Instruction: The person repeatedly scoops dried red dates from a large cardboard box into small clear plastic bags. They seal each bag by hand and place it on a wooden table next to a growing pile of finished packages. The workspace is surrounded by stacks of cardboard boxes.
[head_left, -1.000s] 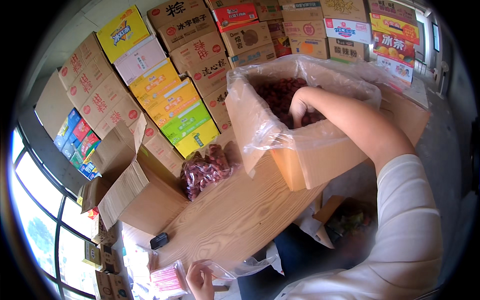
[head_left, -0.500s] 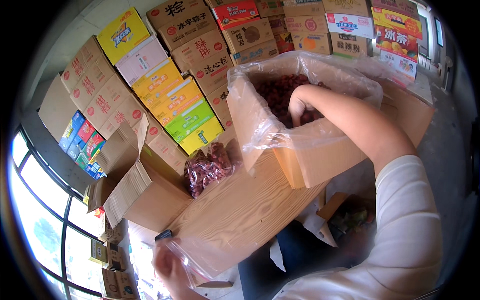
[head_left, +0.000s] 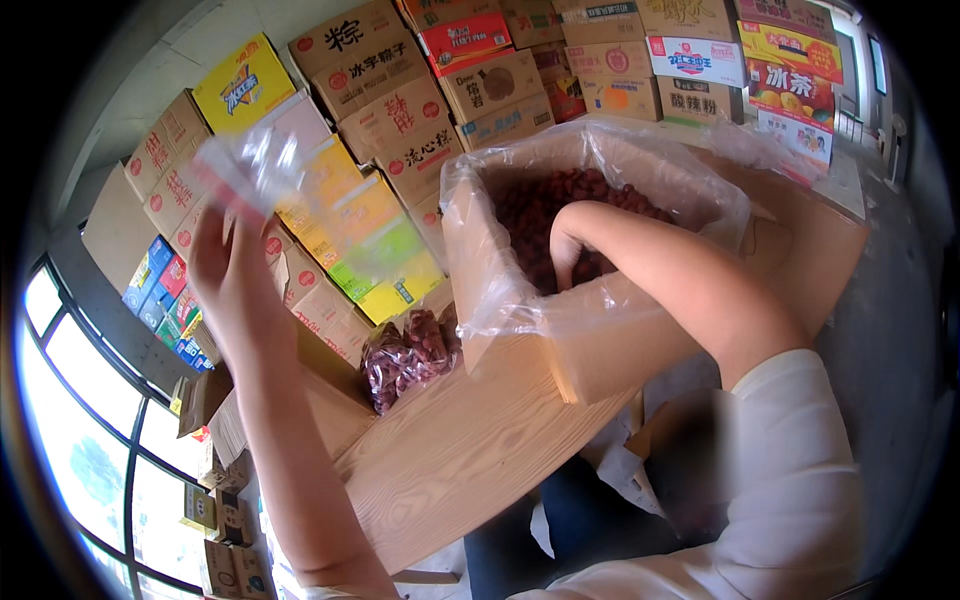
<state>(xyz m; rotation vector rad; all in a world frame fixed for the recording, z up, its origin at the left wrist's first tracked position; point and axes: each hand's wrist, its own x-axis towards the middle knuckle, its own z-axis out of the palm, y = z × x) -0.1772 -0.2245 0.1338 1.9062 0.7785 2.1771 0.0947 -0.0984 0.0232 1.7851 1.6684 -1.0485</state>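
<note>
My left hand (head_left: 230, 265) is raised at the left, its fingers closed on a clear plastic bag (head_left: 272, 165) with a reddish edge. The bag is blurred by motion and looks empty. My right hand (head_left: 567, 245) reaches down into a large cardboard box (head_left: 640, 345) lined with clear plastic film (head_left: 475, 235). Dark red dried fruits, which look like jujubes (head_left: 525, 205), lie in the box. The right fingertips are hidden among them. Between the box and my left forearm, a filled clear bag of the same fruits (head_left: 405, 358) rests on the wooden table (head_left: 470, 450).
An open cardboard carton (head_left: 330, 400) stands at the table's left end, partly behind my left forearm. Stacked cartons (head_left: 400, 110) form a wall behind the table. Windows (head_left: 95, 440) are at the far left. Below the table's right side is another open box (head_left: 670, 430).
My left hand has swung up from the table's near left edge, carrying the plastic bag. The right hand stays in the fruit box. The view has shifted slightly.
</note>
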